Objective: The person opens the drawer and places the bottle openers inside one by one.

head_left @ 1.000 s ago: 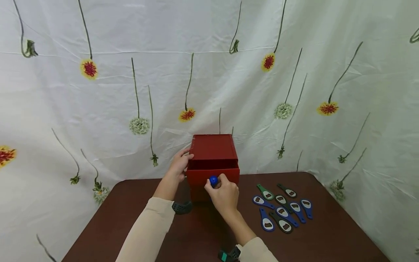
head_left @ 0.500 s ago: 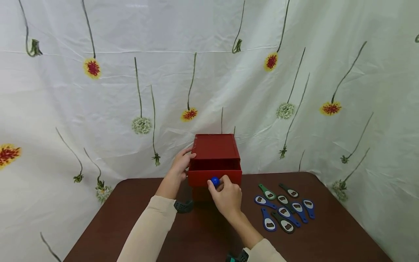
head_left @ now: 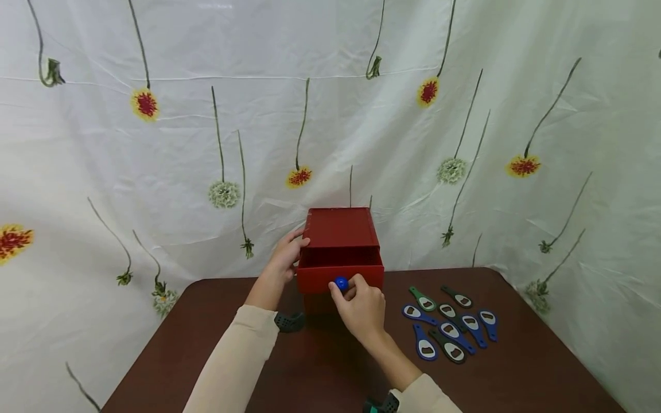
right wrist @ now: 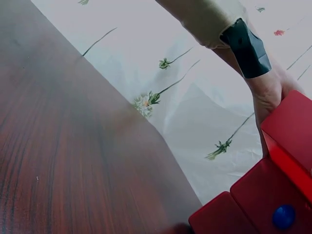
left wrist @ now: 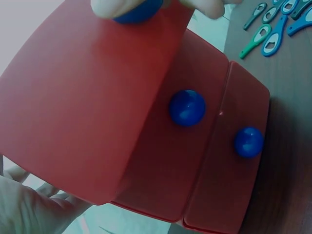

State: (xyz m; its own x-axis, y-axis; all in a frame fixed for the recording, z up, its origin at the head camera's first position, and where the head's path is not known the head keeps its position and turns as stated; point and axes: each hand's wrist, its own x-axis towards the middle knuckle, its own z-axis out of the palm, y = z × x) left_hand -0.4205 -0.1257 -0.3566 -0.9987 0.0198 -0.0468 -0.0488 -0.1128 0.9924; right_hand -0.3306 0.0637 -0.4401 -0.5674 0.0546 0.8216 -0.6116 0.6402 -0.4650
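Observation:
A small red chest of drawers [head_left: 341,226] stands at the back of the table, its top drawer [head_left: 316,281] pulled out. My right hand [head_left: 364,307] pinches the round blue knob [head_left: 341,283] on that drawer's front between thumb and fingers. Against the chest's left side rests my left hand [head_left: 284,255], fingers extended along it and partly hidden behind. Below, in the left wrist view, the middle drawer with its blue knob [left wrist: 187,107] and the bottom drawer with another knob [left wrist: 249,142] are closed. The part of the top drawer's inside that shows looks dark red.
Several bottle openers [head_left: 450,330] in blue, green and black lie on the brown table [head_left: 217,350], right of the chest. A white cloth [head_left: 181,137] printed with flowers hangs close behind the table.
The top drawer has come slightly further out, with my right hand moving back toward me on its knob. My left hand has stayed against the chest's side.

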